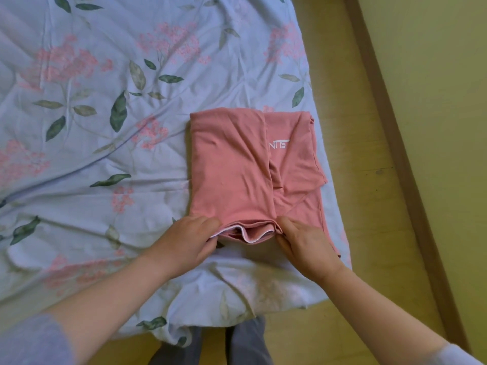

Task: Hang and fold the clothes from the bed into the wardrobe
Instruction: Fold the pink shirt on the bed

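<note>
Head view: my left hand (189,241) and right hand (303,243) each pinch a near corner of the pink shirt (232,167), fingers curled round its layered edge. I'd lift both corners evenly and keep the layers aligned. It lies on the bed (92,127), near-right, with its long axis near to far and the open edge toward me.

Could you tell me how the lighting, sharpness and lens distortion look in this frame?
Head view: soft, even light, no glare or hard shadows; the pink shirt and its white print are sharp; the left sleeve in the corner looks soft; the brown floor strip at right leans, likely wide-lens skew.
</note>
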`<state>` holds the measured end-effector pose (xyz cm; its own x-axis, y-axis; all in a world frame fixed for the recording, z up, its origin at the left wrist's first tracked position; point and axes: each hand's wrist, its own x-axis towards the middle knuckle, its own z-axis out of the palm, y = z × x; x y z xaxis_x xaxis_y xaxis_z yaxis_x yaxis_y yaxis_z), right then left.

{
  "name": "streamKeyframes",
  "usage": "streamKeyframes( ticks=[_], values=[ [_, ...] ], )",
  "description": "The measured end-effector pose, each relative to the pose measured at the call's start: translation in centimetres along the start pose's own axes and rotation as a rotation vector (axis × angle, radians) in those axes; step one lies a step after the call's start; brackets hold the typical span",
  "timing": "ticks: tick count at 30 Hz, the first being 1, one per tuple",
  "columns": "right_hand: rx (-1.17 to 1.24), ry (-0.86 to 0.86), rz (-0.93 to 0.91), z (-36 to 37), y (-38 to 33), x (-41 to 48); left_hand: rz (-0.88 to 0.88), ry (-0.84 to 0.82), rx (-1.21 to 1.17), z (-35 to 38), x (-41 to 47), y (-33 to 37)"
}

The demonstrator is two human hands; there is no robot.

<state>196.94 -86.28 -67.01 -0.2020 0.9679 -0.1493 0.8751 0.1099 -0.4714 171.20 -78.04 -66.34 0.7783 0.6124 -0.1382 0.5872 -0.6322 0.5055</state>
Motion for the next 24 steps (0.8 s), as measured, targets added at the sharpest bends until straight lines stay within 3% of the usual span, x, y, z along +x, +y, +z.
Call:
streamKeyframes(
  ticks=[8, 13, 18, 24],
  values=[
    [0.022, -0.070, -0.029, 0.3, -1.5, -3.5, 0.100, -0.185, -0.023, -0.6, -2.2, 1.3],
    [0.035, -0.108, 0.008, 0.1, -1.2, -3.5, -0.028, -0.168, -0.054, -0.3, -1.7, 0.6],
    [-0.036, -0.174, 0.117, -0.4, 0.8, -4.8, -0.025, -0.114, -0.068, -0.9, -1.6, 1.0],
    [-0.070, 0.050, 0.205, -3.6, 2.1, -4.7, -0.120, -0.057, -0.122, -2.4, -1.2, 0.5]
  ],
)
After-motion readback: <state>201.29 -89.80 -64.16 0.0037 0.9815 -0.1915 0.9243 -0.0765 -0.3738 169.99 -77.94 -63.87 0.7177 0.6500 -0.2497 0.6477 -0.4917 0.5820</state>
